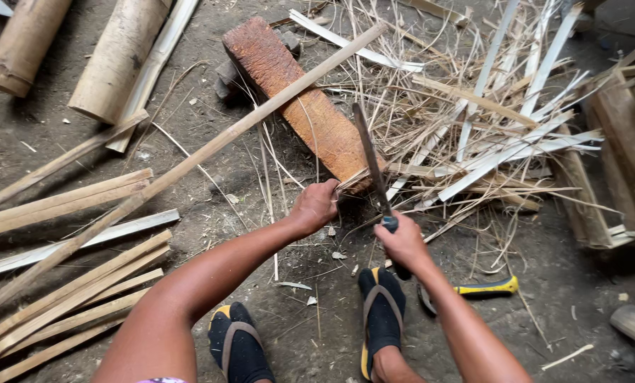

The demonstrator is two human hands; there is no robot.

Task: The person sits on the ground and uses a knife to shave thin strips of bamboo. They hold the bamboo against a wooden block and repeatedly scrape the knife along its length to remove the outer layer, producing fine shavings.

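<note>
The fingers of the right hand (404, 243) are curled tight around the dark handle of a long, narrow machete (371, 162), whose flat grey blade rises from the fist and tilts across the near end of a wooden chopping block (303, 106). The fingers of the left hand (317, 206) are closed on a thin, pale bamboo strip (351, 182), pinching it against that same near end of the block, just left of the blade. The block is a long, reddish-brown slab with a rough, pitted top, lying aslant on the dirt. A long, smooth bamboo slat (190, 167) crosses over the block's middle and runs down to its left. Right of the block lies a heap of bamboo shavings (487, 128), dry, straw-coloured and splintery, mixed with flat whitish strips. Left of the block, split bamboo slats (69, 284) lie in rough rows, and round bamboo culms (119, 57) rest beyond them. Below the block, near the right wrist, a yellow-handled tool (484, 289) lies on the ground
</note>
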